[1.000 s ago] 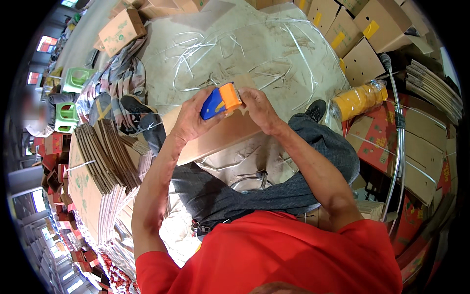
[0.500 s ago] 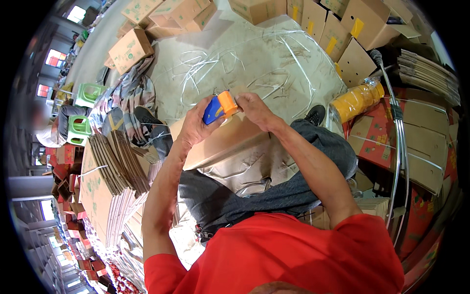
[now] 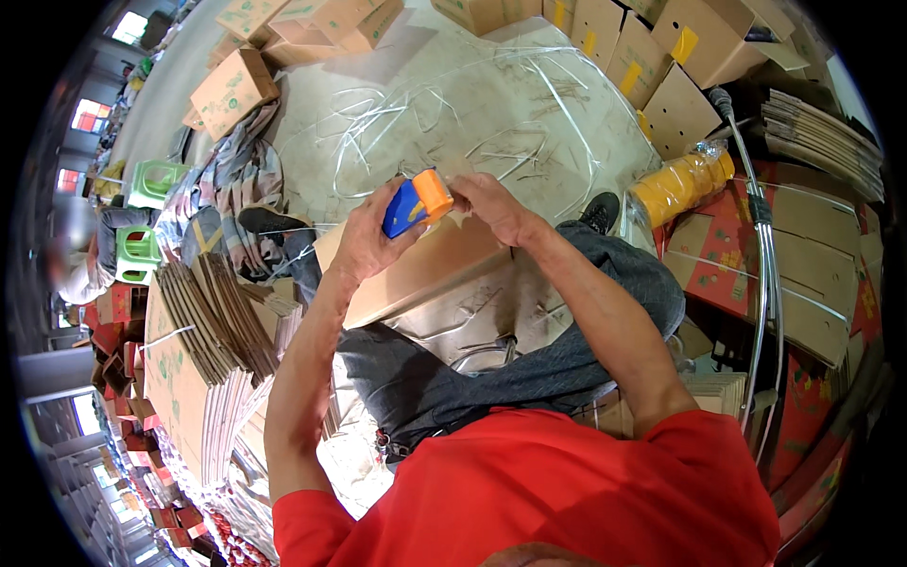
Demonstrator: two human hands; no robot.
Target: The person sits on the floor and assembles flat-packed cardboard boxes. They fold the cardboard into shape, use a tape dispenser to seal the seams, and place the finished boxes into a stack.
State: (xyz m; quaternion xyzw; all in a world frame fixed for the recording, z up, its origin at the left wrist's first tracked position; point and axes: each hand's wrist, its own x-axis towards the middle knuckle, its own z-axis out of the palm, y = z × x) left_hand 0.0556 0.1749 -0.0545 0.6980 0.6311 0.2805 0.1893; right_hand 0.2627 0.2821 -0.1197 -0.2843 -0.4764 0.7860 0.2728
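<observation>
Left hand (image 3: 364,241) grips the tape dispenser (image 3: 417,202) above the carton (image 3: 425,269). Right hand (image 3: 491,205) pinches its tape end. Concrete floor (image 3: 453,113) carries loose straps (image 3: 378,118); flat cartons (image 3: 203,331) stacked left.

Even, bright daylight fills the sharp centre, windows glare at far left, and fisheye bending blurs the dark rim.
</observation>
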